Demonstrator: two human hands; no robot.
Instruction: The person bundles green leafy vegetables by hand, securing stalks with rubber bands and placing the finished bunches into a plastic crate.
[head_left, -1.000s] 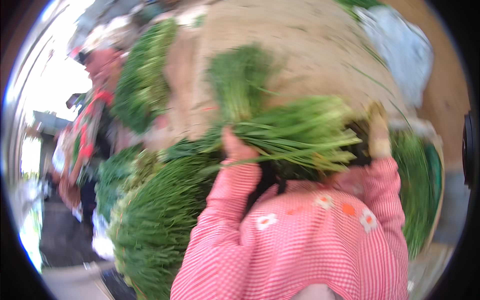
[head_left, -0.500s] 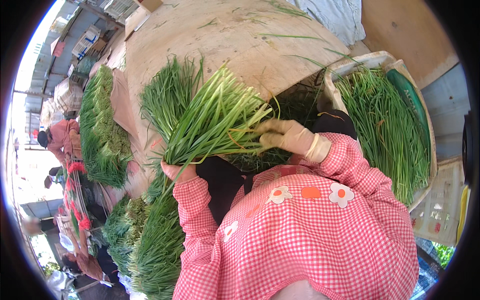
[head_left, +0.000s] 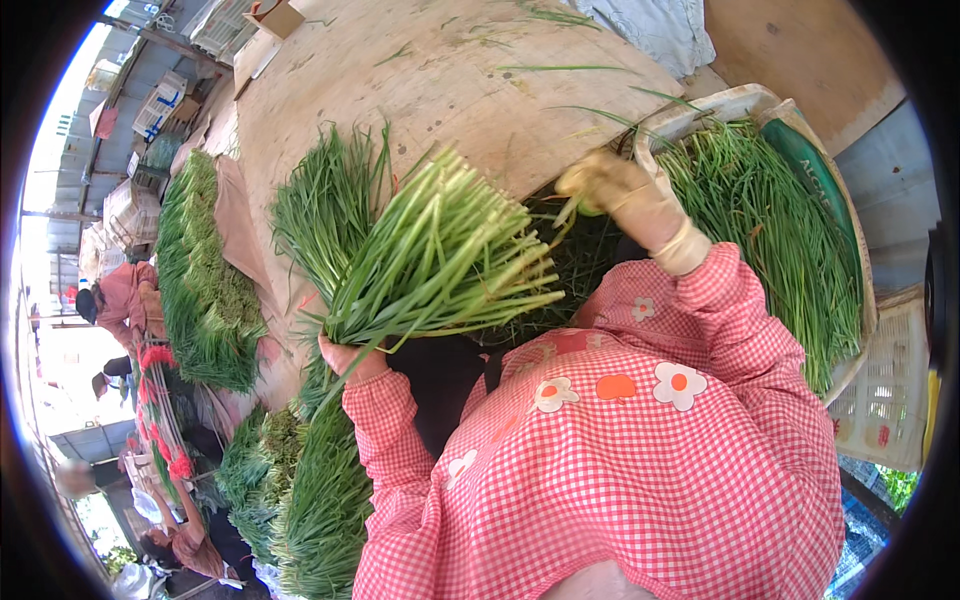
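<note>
My bare left hand (head_left: 350, 360) is closed around the leafy part of a bunch of garlic chives (head_left: 440, 255), its pale cut ends fanning up and to the right. My right hand (head_left: 630, 205), in a pale stained glove, is lifted off the bunch to its right and smeared by motion. Its fingers look pinched together, with yellowish withered leaves (head_left: 567, 213) hanging from them. Behind the held bunch, another pile of chives (head_left: 325, 205) lies on the wooden board (head_left: 450, 95).
At the right stands a white crate (head_left: 865, 325) full of long chives (head_left: 765, 250), with a green cloth inside its rim. Chive heaps lie at the left (head_left: 200, 270) and lower left (head_left: 320, 500). Loose trimmings (head_left: 580, 260) fill a dark gap below the board's edge. People work at far left.
My right hand has pulled away from the bunch, up and to the right, with withered leaves. The orange leaves that stuck out of the bunch's side no longer show there. My left hand keeps its hold.
</note>
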